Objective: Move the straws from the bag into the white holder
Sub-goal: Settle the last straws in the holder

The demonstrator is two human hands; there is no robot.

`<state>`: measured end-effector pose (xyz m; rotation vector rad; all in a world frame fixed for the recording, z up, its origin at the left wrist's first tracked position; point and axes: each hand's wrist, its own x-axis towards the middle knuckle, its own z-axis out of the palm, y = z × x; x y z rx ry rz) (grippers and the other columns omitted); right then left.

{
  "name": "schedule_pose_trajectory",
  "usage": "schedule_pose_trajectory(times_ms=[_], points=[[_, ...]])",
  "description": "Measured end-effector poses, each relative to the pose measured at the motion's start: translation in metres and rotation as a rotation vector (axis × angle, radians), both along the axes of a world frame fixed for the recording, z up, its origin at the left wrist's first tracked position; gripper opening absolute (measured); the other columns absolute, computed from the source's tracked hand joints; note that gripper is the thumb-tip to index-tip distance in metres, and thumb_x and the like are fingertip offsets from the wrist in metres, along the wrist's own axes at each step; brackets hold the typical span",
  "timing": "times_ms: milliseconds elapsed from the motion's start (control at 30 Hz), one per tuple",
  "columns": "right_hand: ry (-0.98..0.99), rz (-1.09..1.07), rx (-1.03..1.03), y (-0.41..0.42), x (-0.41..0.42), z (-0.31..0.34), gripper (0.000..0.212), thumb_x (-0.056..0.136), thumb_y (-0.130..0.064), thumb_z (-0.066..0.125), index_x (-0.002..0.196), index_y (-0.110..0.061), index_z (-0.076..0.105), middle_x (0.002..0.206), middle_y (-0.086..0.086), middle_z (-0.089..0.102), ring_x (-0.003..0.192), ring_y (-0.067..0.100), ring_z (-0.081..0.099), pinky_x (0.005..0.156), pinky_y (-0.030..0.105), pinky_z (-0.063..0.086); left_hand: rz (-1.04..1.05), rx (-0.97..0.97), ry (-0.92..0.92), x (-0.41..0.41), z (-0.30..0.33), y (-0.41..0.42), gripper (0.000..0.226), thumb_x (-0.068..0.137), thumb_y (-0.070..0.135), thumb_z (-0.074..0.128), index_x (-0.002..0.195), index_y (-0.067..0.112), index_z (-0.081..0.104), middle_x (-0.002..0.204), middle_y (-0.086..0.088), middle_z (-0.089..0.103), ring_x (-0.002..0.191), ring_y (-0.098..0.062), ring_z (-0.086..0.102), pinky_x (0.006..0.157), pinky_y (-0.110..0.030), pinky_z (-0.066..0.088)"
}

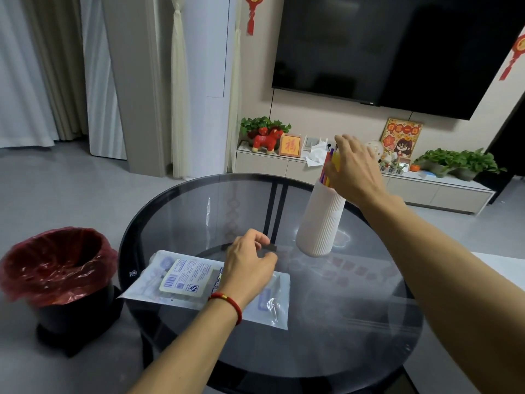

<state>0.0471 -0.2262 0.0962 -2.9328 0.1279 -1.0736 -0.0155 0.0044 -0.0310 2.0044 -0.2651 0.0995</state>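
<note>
A ribbed white holder (321, 220) stands on the round glass table (355, 336), right of centre. Several coloured straws (329, 163), red, purple and yellow, stick out of its top. My right hand (355, 169) is over the holder's mouth with fingers spread around the straw tops; whether it grips them is unclear. The clear plastic bag (187, 280) with a printed label lies flat on the table's left side. My left hand (250, 268) hovers over the bag's right part, fingers loosely curled, holding nothing I can see.
A black bin (56, 280) lined with a red bag stands on the floor left of the table. Behind are a low TV cabinet (426, 191) with plants and ornaments, and a wall-mounted television (397, 49).
</note>
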Motion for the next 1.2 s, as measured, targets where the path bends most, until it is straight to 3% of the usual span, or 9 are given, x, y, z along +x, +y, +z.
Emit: schedule_pose_trajectory(times_ms=[100, 200, 300, 433, 533, 667, 900, 1067, 1200], points=[[-0.107, 0.182, -0.067, 0.023, -0.023, -0.013, 0.032, 0.098, -0.013, 0.060, 0.129, -0.007, 0.065, 0.127, 0.016, 0.071, 0.116, 0.032, 0.065, 0.099, 0.043, 0.050, 0.047, 0.121, -0.030, -0.003, -0.002, 0.010, 0.018, 0.085, 0.021, 0.059, 0.102, 0.028, 0.059, 0.110, 0.004, 0.057, 0.106, -0.018, 0.054, 0.081, -0.031, 0.045], [0.326, 0.333, 0.024, 0.054, -0.042, -0.063, 0.022, 0.100, -0.019, 0.061, 0.119, -0.018, 0.073, 0.116, 0.008, 0.078, 0.103, 0.027, 0.074, 0.091, 0.042, 0.061, 0.181, 0.302, -0.050, -0.004, -0.004, 0.022, 0.008, 0.083, 0.027, 0.056, 0.090, 0.029, 0.060, 0.101, 0.005, 0.062, 0.102, -0.023, 0.055, 0.077, -0.036, 0.049], [0.783, 0.251, 0.125, 0.083, -0.058, -0.129, 0.042, 0.103, -0.038, 0.056, 0.144, -0.030, 0.059, 0.145, 0.008, 0.065, 0.130, 0.033, 0.061, 0.108, 0.050, 0.050, 0.188, 0.580, 0.034, -0.013, -0.013, 0.038, 0.022, 0.080, 0.037, 0.051, 0.093, 0.022, 0.061, 0.105, -0.005, 0.067, 0.102, -0.032, 0.061, 0.077, -0.037, 0.048], [0.767, 0.093, 0.324, 0.108, -0.066, -0.183, 0.057, 0.100, -0.053, 0.055, 0.148, -0.020, 0.053, 0.148, 0.016, 0.055, 0.137, 0.039, 0.049, 0.111, 0.046, 0.043, 0.019, 0.824, 0.369, -0.031, -0.037, 0.072, 0.059, 0.078, 0.060, 0.043, 0.121, 0.022, 0.055, 0.096, -0.008, 0.073, 0.078, -0.029, 0.073, 0.067, -0.033, 0.055], [0.700, 0.165, 0.638, 0.133, -0.064, -0.190, 0.038, 0.095, -0.043, 0.064, 0.117, -0.013, 0.073, 0.117, 0.013, 0.073, 0.110, 0.033, 0.066, 0.083, 0.033, 0.051, 0.075, 0.587, 0.540, -0.042, -0.037, 0.093, 0.060, 0.075, 0.065, 0.043, 0.101, 0.013, 0.059, 0.053, -0.006, 0.066, 0.030, -0.024, 0.058, 0.037, -0.025, 0.048], [0.687, 0.365, 1.149, 0.179, -0.062, -0.191, 0.020, 0.096, -0.022, 0.062, 0.093, -0.009, 0.077, 0.078, 0.006, 0.068, 0.058, 0.016, 0.053, 0.050, 0.023, 0.039, 0.209, 0.394, 0.564, -0.045, -0.025, 0.134, 0.044, 0.081, 0.055, 0.047, 0.085, 0.013, 0.059, 0.062, -0.012, 0.069, 0.040, -0.033, 0.064, 0.049, -0.035, 0.060], [0.774, 0.646, 1.515, 0.299, -0.041, -0.173, 0.036, 0.104, -0.022, 0.056, 0.078, -0.006, 0.075, 0.058, 0.004, 0.060, 0.044, 0.012, 0.051, 0.046, 0.026, 0.042, 0.369, -0.716, 0.543, -0.044, -0.020, 0.244, 0.026, 0.099, 0.017, 0.057, 0.119, 0.001, 0.062, 0.100, -0.022, 0.074, 0.074, -0.038, 0.074, 0.060, -0.036, 0.062], [0.672, 0.583, 1.026, 0.318, -0.030, -0.184, 0.033, 0.104, -0.033, 0.050, 0.096, -0.012, 0.074, 0.084, -0.001, 0.074, 0.081, 0.021, 0.067, 0.074, 0.036, 0.055, 0.495, -0.845, 0.480, -0.013, -0.026, 0.303, 0.026, 0.098, 0.007, 0.054, 0.120, -0.007, 0.058, 0.098, -0.024, 0.071, 0.070, -0.036, 0.071, 0.062, -0.037, 0.063], [0.528, 0.578, 0.724, 0.302, -0.033, -0.215, 0.025, 0.107, -0.023, 0.053, 0.114, -0.015, 0.076, 0.105, 0.003, 0.067, 0.089, 0.015, 0.063, 0.077, 0.021, 0.046, 0.587, -0.800, 0.497, 0.028, -0.033, 0.337, 0.029, 0.097, 0.005, 0.054, 0.123, -0.009, 0.052, 0.109, -0.030, 0.067, 0.061, -0.036, 0.072, 0.053, -0.035, 0.062]])
